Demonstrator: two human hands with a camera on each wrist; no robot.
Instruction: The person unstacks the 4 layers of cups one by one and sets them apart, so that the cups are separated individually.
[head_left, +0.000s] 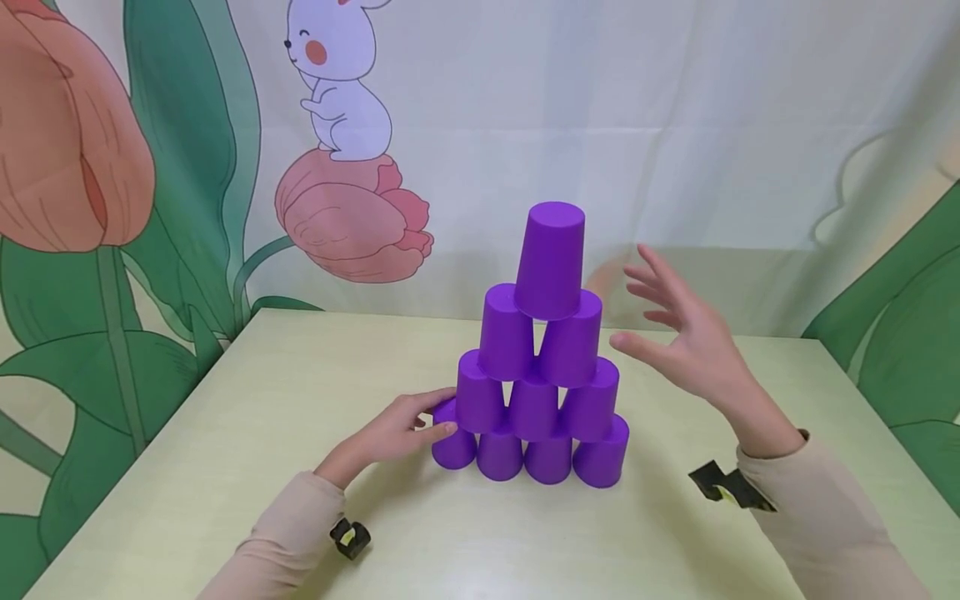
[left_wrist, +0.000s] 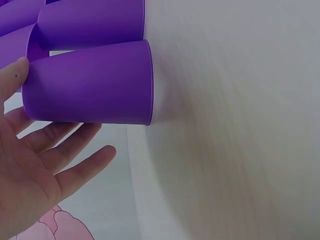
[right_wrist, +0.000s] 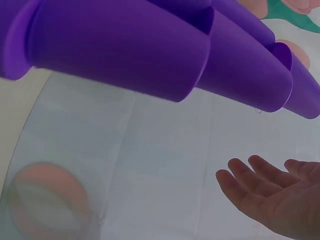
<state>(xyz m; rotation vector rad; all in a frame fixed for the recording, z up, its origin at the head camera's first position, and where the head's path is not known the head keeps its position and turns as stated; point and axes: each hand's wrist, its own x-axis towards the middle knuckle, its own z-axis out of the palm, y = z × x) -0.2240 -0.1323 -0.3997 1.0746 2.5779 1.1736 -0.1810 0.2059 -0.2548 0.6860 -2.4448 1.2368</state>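
Note:
Purple cups stand upside down in a pyramid of several rows, with a single cup (head_left: 551, 262) at the peak. My left hand (head_left: 401, 429) is at the left end of the bottom row, thumb and fingers spread on either side of the corner cup (head_left: 453, 450). In the left wrist view, the thumb touches that cup (left_wrist: 90, 82) near its narrow end, and the rather straight fingers pass behind it. My right hand (head_left: 690, 342) hovers right of the upper rows, fingers apart, holding nothing. The right wrist view shows this hand (right_wrist: 280, 195) separate from the stacked cups (right_wrist: 120, 50).
The pyramid rests on a pale table (head_left: 247, 400). Behind the table hangs a light curtain (head_left: 720, 167) printed with a rabbit, tulips and leaves. Each sleeve has a small black piece (head_left: 350, 538) at the wrist.

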